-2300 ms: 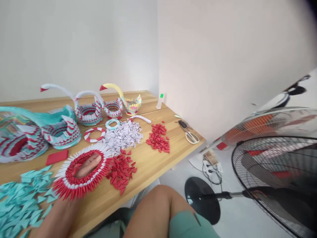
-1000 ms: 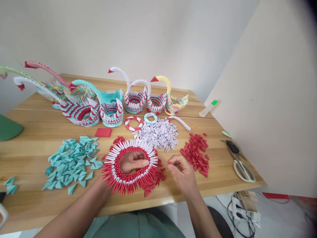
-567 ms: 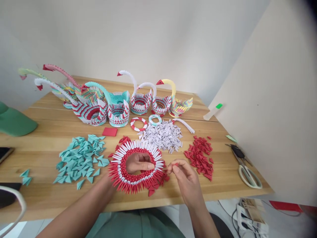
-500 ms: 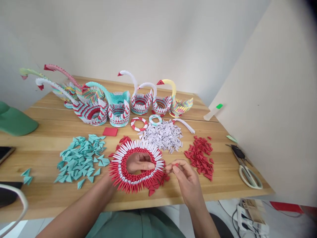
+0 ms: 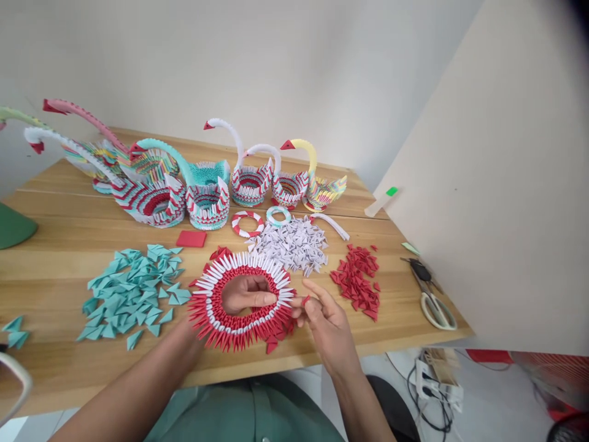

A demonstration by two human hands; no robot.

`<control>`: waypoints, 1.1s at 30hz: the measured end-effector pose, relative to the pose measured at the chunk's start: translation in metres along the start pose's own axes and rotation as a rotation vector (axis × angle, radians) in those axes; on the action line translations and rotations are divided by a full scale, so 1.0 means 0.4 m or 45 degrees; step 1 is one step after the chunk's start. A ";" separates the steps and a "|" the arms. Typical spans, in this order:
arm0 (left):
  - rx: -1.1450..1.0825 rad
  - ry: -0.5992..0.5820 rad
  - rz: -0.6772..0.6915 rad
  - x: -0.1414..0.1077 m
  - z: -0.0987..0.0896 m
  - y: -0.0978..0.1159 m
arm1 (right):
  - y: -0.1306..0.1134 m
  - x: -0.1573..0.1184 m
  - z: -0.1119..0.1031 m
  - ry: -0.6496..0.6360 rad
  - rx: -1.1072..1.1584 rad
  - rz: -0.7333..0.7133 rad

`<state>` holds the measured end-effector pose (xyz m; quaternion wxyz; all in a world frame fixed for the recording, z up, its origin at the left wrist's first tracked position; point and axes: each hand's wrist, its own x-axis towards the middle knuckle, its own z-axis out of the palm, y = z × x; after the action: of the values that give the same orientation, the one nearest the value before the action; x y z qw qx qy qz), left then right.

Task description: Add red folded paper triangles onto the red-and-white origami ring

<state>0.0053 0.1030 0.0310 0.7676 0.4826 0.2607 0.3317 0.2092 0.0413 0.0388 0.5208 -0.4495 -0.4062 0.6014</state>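
My left hand [image 5: 251, 296] grips a ring of folded paper pieces [image 5: 230, 328] from below, its thumb lying across the opening onto the right side of the rim. Red points line the ring's front, white points its back, with a white band between red rows. Close by the ring's right edge, my right hand [image 5: 326, 325] pinches a small red folded paper piece [image 5: 306, 300] between thumb and finger. Red pieces [image 5: 278, 334] lie on the table under the ring, partly hidden by it. A pile of white pieces [image 5: 292, 244] sits just behind.
Turquoise pieces [image 5: 133, 294] are heaped on the left, red pieces [image 5: 356, 279] on the right. Several paper swans [image 5: 207, 202] stand along the back. Scissors [image 5: 435, 307] rest near the right edge. Two small paper rings, one red and white [image 5: 238, 229], lie midway.
My view has turned slightly right, so everything sits further left. My right hand has come closer to the ring's edge, still pinching the red piece, with its index finger more extended.
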 end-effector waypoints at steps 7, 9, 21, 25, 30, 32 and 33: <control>-0.160 -0.180 -0.011 -0.004 -0.005 0.002 | 0.003 -0.005 -0.005 0.044 -0.151 -0.076; -0.146 -0.174 -0.012 -0.003 -0.006 0.001 | -0.001 -0.001 -0.002 0.075 -0.156 -0.078; 0.056 0.022 -0.072 0.007 -0.010 -0.006 | -0.018 0.005 0.011 0.049 0.302 0.125; 0.039 -0.004 -0.070 0.009 -0.013 -0.016 | -0.021 0.009 0.009 0.063 0.383 0.134; -0.030 -0.066 -0.015 0.006 -0.009 -0.016 | -0.013 0.013 0.008 0.048 0.394 0.080; -0.028 -0.067 -0.023 0.005 -0.008 -0.012 | -0.009 0.012 0.009 0.060 0.391 0.095; -0.014 -0.062 -0.032 0.005 -0.008 -0.011 | -0.008 0.011 0.010 0.065 0.382 0.105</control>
<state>0.0054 0.1048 0.0258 0.7805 0.4829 0.2462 0.3115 0.2058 0.0459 0.0423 0.5670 -0.3981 -0.2796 0.6647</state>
